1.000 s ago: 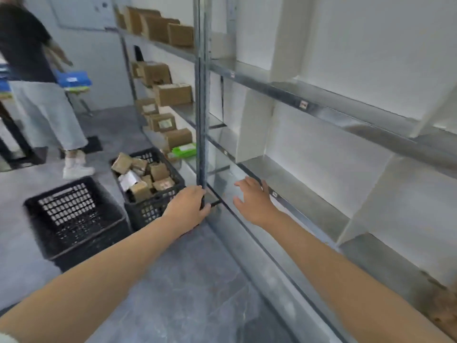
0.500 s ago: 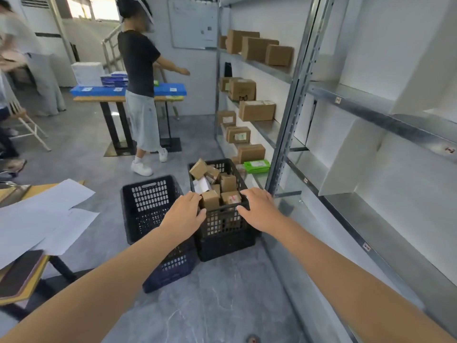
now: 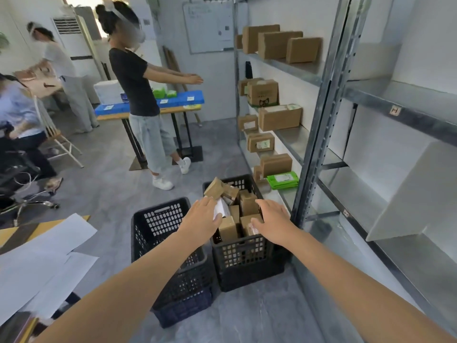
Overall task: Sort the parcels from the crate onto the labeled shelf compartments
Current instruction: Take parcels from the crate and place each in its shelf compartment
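Grey floor point(image 3: 111, 184) beside the metal shelf point(image 3: 319, 134) carries a black crate point(image 3: 244, 256) full of brown parcels point(image 3: 228, 229), over which the left hand point(image 3: 201, 219) and right hand point(image 3: 274, 225) reach with fingers spread wide, gripping nothing.

head view | forward-down | close above crate point(image 3: 247, 253) | shelf point(image 3: 319, 134) right

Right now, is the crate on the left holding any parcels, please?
No, the left crate shows only bare mesh; the parcels sit in the right crate.
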A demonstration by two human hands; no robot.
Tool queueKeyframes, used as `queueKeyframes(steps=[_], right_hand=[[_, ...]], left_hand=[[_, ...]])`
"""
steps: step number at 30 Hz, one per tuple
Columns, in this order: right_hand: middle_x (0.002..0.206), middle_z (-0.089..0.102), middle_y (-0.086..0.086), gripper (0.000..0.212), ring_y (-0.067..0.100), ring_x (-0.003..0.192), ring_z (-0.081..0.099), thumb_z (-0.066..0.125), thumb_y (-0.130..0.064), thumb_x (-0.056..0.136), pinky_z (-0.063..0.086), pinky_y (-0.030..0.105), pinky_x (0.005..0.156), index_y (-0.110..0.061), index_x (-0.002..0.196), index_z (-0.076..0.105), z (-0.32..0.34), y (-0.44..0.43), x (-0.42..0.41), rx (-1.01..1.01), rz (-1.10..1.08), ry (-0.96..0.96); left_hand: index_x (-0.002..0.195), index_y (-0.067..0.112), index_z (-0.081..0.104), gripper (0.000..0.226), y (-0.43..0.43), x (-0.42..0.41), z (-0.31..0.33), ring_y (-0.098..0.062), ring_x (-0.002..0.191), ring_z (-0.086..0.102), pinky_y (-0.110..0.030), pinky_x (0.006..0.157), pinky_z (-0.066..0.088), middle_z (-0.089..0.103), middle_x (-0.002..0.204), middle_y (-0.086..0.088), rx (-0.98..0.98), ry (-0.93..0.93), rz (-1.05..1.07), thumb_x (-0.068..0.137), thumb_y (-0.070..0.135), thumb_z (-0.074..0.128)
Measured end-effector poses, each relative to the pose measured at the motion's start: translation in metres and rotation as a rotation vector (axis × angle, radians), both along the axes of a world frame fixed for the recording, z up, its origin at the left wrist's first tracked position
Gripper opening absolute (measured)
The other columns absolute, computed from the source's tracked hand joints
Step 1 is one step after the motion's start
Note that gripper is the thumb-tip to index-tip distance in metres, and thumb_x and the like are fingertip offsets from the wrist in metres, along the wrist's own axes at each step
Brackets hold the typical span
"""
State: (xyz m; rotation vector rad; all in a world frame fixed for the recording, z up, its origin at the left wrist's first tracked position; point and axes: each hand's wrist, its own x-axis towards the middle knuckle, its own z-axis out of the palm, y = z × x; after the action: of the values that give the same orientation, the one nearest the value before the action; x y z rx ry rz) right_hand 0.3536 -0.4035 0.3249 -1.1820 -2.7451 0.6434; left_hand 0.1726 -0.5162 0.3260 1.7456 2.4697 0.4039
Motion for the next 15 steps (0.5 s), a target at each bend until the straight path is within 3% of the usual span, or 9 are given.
queueKeyframes(steps=[6, 9, 12, 15], right_hand=[[0.158, 0.031, 0.008, 0.067, 0.026, 0.146, 0.026, 0.049, -0.036, 0.101, 0.019, 0.038, 0.119, -0.013, 0.156, 0.019, -0.035, 0.056, -0.017, -0.103, -0.026, -0.005], [0.16, 0.026, 0.009, 0.067, 0.025, 0.148, 0.021, 0.046, -0.036, 0.102, 0.018, 0.039, 0.122, -0.013, 0.157, 0.016, -0.047, 0.078, -0.027, -0.14, 0.008, -0.046], [0.16, 0.027, 0.009, 0.068, 0.026, 0.148, 0.023, 0.049, -0.037, 0.101, 0.019, 0.04, 0.122, -0.013, 0.156, 0.018, -0.058, 0.103, -0.038, -0.151, 0.003, -0.027], [0.159, 0.029, 0.008, 0.067, 0.025, 0.147, 0.024, 0.05, -0.036, 0.101, 0.02, 0.041, 0.121, -0.013, 0.156, 0.02, -0.073, 0.124, -0.051, -0.182, -0.006, -0.034]], left_hand=[[0.131, 0.009, 0.05, 0.037, 0.059, -0.008, -0.025, -0.023, 0.115, 0.054, -0.033, 0.096, 0.044, 0.055, 0.127, -0.005, -0.044, -0.057, -0.016, 0.099, 0.027, 0.047], [0.141, 0.006, 0.044, 0.045, 0.084, -0.015, -0.032, -0.022, 0.123, 0.05, -0.03, 0.102, 0.039, 0.053, 0.135, -0.006, -0.06, -0.068, -0.015, 0.1, 0.024, 0.047], [0.135, 0.005, 0.048, 0.039, 0.108, -0.027, -0.046, -0.025, 0.116, 0.054, -0.032, 0.097, 0.042, 0.056, 0.129, -0.01, -0.08, -0.127, 0.016, 0.1, 0.022, 0.047], [0.134, 0.004, 0.049, 0.039, 0.13, -0.038, -0.064, -0.029, 0.124, 0.05, -0.037, 0.103, 0.041, 0.054, 0.134, -0.014, -0.142, -0.171, 0.039, 0.1, 0.023, 0.048]])
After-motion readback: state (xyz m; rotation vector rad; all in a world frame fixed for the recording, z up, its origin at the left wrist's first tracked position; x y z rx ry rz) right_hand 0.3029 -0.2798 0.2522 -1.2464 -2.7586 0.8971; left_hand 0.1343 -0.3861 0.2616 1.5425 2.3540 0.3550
